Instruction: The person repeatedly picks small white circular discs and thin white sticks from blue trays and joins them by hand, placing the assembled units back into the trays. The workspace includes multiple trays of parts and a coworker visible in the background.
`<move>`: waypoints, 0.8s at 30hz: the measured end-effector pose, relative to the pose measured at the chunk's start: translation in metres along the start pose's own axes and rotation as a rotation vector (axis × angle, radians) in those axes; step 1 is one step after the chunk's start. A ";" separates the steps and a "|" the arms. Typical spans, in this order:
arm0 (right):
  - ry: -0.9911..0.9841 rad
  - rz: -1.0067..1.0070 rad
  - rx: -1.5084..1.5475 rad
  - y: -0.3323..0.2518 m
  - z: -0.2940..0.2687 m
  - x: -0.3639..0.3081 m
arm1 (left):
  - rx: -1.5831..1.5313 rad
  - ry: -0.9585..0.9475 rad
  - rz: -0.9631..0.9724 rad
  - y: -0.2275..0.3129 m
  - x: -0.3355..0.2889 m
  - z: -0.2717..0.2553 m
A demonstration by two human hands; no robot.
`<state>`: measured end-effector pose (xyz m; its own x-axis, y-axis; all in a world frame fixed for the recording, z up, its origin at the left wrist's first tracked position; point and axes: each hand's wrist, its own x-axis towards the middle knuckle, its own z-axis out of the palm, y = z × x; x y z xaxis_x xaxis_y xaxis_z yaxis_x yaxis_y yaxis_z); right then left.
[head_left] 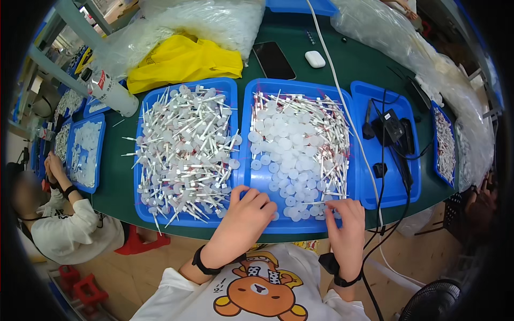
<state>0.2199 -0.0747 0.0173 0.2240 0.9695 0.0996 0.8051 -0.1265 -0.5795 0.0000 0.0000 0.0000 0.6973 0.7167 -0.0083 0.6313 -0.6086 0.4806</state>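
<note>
My left hand [248, 213] is closed, fingers curled down over the near rims where two blue trays meet; what it holds, if anything, is hidden. My right hand [346, 218] pinches a thin white stick [314, 203] at the near right of the right tray [259, 174]. In that tray lie many loose translucent white discs [289, 142], with white sticks with reddish thin ends [334, 136] heaped along its right and far sides. The left tray [234, 91] is heaped with white sticks [184, 144], many with discs on them.
A third blue tray [369, 195] holds black cables and adapters [393, 128]. A white cable [348, 109] crosses the right tray's corner. Behind stand a yellow bag [184, 61], a phone [274, 60], a white case [315, 59] and a bottle [112, 93]. Another person [64, 219] works at left.
</note>
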 end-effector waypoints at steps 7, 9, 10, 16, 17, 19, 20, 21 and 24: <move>-0.035 -0.140 -0.098 0.006 0.011 0.011 | -0.462 0.143 -0.139 0.008 -0.004 -0.010; -0.040 -0.127 -0.077 0.007 0.014 0.012 | -0.710 0.160 -0.219 0.009 -0.009 -0.010; -0.037 -0.110 -0.061 0.008 0.015 0.012 | -0.860 0.156 -0.251 0.007 -0.014 -0.008; 0.083 -0.152 0.072 -0.003 0.002 0.012 | -1.586 0.196 -0.247 0.004 -0.026 -0.004; 0.128 -0.155 0.127 -0.008 -0.003 0.011 | -1.625 0.196 -0.216 0.003 -0.028 -0.004; 0.170 -0.127 0.421 -0.015 -0.004 0.002 | -1.703 0.185 -0.230 0.003 -0.029 -0.006; 0.190 -0.103 0.607 -0.021 -0.001 -0.003 | -1.742 0.180 -0.237 0.004 -0.030 -0.006; 0.211 -0.075 0.792 -0.026 -0.001 -0.007 | -1.775 0.177 -0.227 0.004 -0.029 -0.008; 0.168 -0.237 1.063 -0.040 0.002 -0.012 | -1.847 0.162 -0.192 0.006 -0.028 -0.009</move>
<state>0.1841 -0.0804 0.0374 0.2628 0.8942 0.3625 -0.0282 0.3827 -0.9235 -0.0188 -0.0207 0.0113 0.5654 0.8109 -0.1510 -0.5110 0.4881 0.7075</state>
